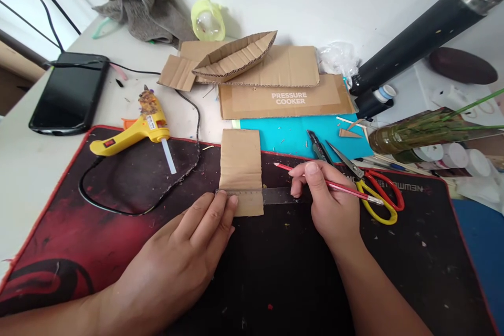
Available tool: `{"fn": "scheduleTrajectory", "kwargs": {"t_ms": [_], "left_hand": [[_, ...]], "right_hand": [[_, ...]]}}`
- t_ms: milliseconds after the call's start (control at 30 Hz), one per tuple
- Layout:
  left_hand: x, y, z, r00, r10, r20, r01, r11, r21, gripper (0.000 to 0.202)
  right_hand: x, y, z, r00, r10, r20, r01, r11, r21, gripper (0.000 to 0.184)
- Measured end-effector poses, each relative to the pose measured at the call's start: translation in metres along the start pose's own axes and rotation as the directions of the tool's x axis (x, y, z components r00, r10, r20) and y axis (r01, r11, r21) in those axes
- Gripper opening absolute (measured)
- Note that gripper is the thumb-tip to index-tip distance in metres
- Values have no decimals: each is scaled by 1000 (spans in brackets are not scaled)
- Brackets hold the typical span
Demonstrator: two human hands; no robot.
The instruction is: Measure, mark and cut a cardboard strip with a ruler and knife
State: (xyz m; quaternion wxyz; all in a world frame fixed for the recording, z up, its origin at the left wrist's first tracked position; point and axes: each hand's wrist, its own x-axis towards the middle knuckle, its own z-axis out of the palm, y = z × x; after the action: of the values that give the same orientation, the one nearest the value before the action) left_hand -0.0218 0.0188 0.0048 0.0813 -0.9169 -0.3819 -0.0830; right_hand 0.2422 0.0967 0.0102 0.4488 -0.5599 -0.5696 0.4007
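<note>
A small rectangular piece of cardboard [241, 160] lies on the dark mat, with a clear ruler [277, 196] across its lower part. My left hand [185, 247] presses the ruler's left end onto the cardboard, its fingers held together. In my right hand [331, 199] is a red pencil [342, 187], pinched between thumb and fingers, its tip pointing left above the mat. The curled lower fingers of that hand are at the ruler's right end; whether they press on it I cannot tell. Scissors [380, 194] with red and yellow handles lie just right of this hand.
A yellow glue gun [134, 134] with its cord lies left, near a black phone [69, 93]. Behind are a cardboard boat shape [238, 56], a "PRESSURE COOKER" cardboard piece [248, 105], blue sheet [275, 134] and utility knife [318, 146]. Bottles and jars [452, 156] stand right.
</note>
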Motion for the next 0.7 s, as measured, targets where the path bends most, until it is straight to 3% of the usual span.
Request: {"fn": "scheduleTrajectory", "kwargs": {"t_ms": [700], "left_hand": [[0, 2, 1, 1000, 4, 4, -4, 999, 35, 46]], "right_hand": [[1, -3, 0, 1000, -5, 3, 5, 999, -32, 40]]}}
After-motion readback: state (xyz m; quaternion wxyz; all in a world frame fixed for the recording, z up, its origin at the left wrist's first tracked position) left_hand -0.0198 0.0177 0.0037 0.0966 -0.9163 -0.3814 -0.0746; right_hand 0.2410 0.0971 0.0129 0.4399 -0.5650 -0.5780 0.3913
